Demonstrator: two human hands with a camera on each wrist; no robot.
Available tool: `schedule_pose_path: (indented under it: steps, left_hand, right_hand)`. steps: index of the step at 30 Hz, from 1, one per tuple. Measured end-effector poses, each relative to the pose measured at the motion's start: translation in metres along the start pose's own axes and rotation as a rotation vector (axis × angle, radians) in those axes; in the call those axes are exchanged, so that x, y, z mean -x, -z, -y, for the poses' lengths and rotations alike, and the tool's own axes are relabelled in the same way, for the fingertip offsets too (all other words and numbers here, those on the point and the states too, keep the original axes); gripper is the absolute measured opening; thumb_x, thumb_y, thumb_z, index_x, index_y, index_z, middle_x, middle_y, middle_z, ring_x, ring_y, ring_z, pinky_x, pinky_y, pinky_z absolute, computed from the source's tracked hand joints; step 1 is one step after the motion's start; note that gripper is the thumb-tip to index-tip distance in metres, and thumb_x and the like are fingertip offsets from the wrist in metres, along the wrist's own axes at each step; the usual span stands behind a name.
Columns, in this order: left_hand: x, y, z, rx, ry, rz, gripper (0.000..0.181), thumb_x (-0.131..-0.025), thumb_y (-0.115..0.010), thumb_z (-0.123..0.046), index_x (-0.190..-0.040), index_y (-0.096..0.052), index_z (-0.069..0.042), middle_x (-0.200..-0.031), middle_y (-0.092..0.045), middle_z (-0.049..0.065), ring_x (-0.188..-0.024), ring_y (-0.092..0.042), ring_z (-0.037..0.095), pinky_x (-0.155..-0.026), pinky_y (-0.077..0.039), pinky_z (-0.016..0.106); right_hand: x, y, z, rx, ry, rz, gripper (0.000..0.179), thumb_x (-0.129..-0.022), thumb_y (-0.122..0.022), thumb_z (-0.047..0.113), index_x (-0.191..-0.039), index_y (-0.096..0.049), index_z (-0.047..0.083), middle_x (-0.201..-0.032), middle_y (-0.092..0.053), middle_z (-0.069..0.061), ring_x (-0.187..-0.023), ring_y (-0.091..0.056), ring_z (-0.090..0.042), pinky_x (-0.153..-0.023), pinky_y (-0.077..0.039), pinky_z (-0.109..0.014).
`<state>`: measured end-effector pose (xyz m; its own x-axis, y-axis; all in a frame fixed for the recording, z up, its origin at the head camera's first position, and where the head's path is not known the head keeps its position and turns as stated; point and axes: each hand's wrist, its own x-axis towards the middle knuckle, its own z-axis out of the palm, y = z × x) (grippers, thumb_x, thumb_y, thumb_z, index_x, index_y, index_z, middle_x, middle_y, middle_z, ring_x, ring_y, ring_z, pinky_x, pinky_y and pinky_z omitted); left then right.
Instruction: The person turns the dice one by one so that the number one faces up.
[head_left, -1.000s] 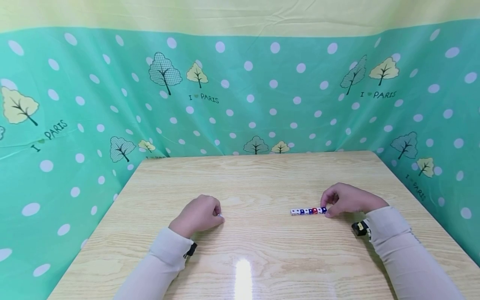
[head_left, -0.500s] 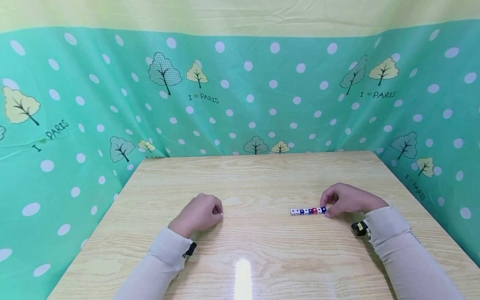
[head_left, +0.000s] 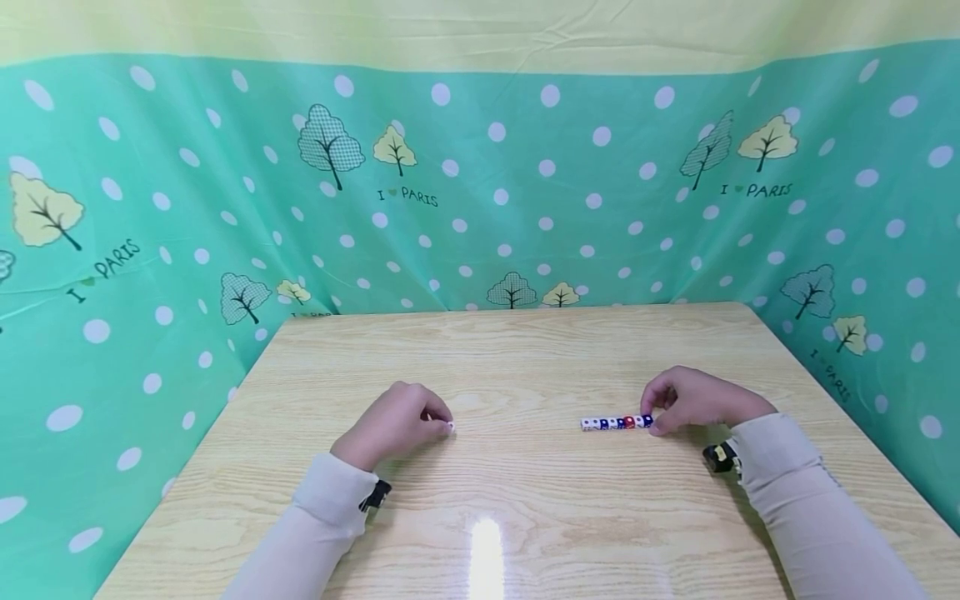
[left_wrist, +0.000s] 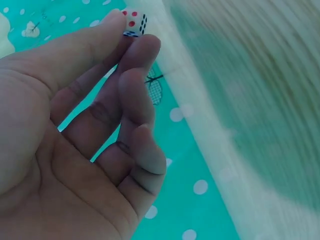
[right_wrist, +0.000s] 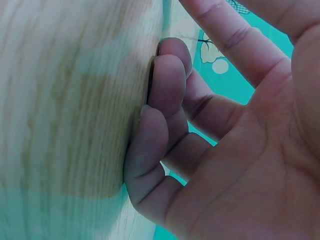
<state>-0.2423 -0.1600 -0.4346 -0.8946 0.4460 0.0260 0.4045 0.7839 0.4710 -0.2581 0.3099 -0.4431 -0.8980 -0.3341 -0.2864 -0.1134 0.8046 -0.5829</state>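
My left hand (head_left: 393, 423) pinches a white die (left_wrist: 135, 23) between thumb and fingertips, left of the table's middle. Red pips show on one face of the die, dark pips on others. To the right lies a straight row of dice (head_left: 612, 423), white, blue and one red, set side by side. At the row's right end, my right hand (head_left: 701, 398) holds the blue end die (head_left: 648, 421) between thumb and forefinger. The right wrist view shows this hand's other fingers (right_wrist: 167, 82) curled against the tabletop, with the dice out of frame.
The wood-grain table (head_left: 510, 358) is bordered at the back and sides by a green dotted curtain (head_left: 495, 217). A bright light reflection lies on the tabletop near the front. Both wrists carry small black cameras (head_left: 720, 457).
Holding the die, my left hand has shifted slightly right and away from me, and its thumb and finger have turned a little. The right hand and the row have stayed put.
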Motion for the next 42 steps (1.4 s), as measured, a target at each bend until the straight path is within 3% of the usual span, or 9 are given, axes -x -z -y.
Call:
schedule_pose_path:
  steps: [10,16,22,28,36,42]
  left_hand:
    - [-0.003,-0.003,0.01,-0.003,0.02,0.029,0.004,-0.085,-0.086,-0.024,-0.087,-0.084,-0.023,-0.084,-0.075,-0.017,-0.078,-0.062,0.005,-0.077,-0.053,0.033]
    - [-0.003,-0.003,0.012,-0.035,0.025,0.03,0.005,-0.083,-0.088,-0.027,-0.083,-0.083,-0.029,-0.088,-0.075,-0.018,-0.089,-0.065,0.006,-0.084,-0.053,0.036]
    - [0.0,0.0,0.011,-0.004,0.058,0.08,0.015,-0.081,-0.09,-0.022,-0.094,-0.082,-0.021,-0.091,-0.074,-0.012,-0.084,-0.063,0.008,-0.083,-0.054,0.035]
    - [0.0,0.001,0.015,-0.059,0.082,0.09,0.025,-0.078,-0.092,-0.018,-0.099,-0.078,-0.018,-0.092,-0.071,-0.008,-0.086,-0.063,0.01,-0.084,-0.054,0.034]
    - [0.0,0.0,0.015,-0.04,0.073,0.087,0.02,-0.08,-0.091,-0.016,-0.093,-0.076,-0.018,-0.088,-0.069,-0.008,-0.081,-0.059,0.008,-0.08,-0.053,0.032]
    - [-0.003,-0.005,0.013,0.014,-0.002,0.101,0.014,-0.084,-0.087,-0.015,-0.088,-0.074,-0.016,-0.081,-0.065,-0.008,-0.077,-0.058,0.009,-0.074,-0.051,0.03]
  right_hand:
    - [0.001,0.001,-0.002,-0.013,0.044,0.003,0.023,-0.076,-0.092,0.02,-0.089,-0.073,0.016,-0.084,-0.059,-0.004,-0.08,-0.05,-0.022,-0.069,-0.041,-0.034]
    - [0.002,0.0,-0.001,-0.018,0.043,0.002,0.023,-0.076,-0.092,0.019,-0.089,-0.073,0.016,-0.084,-0.059,-0.004,-0.081,-0.05,-0.022,-0.069,-0.041,-0.035]
    - [0.001,0.0,-0.001,-0.015,0.037,0.002,0.023,-0.076,-0.092,0.019,-0.089,-0.073,0.016,-0.084,-0.058,-0.004,-0.081,-0.049,-0.023,-0.07,-0.041,-0.036]
    - [0.003,0.0,0.001,-0.009,0.029,0.0,0.023,-0.075,-0.092,0.019,-0.089,-0.073,0.016,-0.084,-0.058,-0.004,-0.082,-0.049,-0.023,-0.072,-0.04,-0.037]
    - [0.003,-0.001,0.001,-0.005,0.019,-0.005,0.024,-0.075,-0.092,0.019,-0.089,-0.073,0.016,-0.085,-0.058,-0.004,-0.083,-0.049,-0.023,-0.072,-0.04,-0.037]
    - [0.002,-0.002,0.0,-0.002,0.02,-0.006,0.024,-0.075,-0.092,0.02,-0.09,-0.073,0.017,-0.086,-0.058,-0.004,-0.083,-0.049,-0.023,-0.072,-0.04,-0.037]
